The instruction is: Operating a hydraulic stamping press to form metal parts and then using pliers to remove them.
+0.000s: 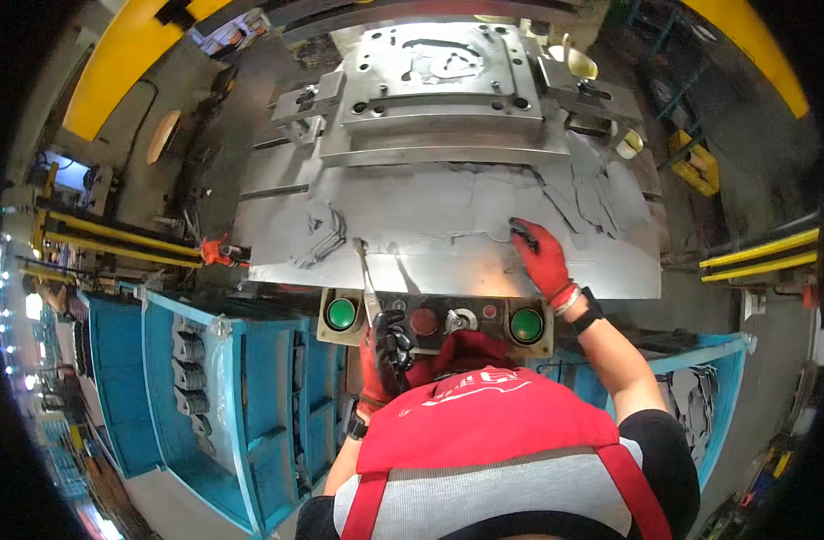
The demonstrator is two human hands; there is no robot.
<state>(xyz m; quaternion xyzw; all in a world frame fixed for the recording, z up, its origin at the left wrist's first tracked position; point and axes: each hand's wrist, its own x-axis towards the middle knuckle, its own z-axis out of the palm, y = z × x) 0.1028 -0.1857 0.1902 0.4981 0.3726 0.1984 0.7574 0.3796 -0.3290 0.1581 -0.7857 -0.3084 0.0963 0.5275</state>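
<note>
Working at the wide grey steel table (601, 277)

At left, a blue metal bin (270, 450) is holding stacked grey metal parts (190, 372). A pile of flat grey metal pieces (322, 236) is lying on the table's left side. The red-and-black-gloved left hand (383, 356) is clenching a long slim metal tool (368, 277), its tip pointing away, right of the pile. The red-gloved right hand (542, 256) is curling its fingers beside thin grey metal sheets (488, 200); whether it is pinching one, I cannot tell.
</note>
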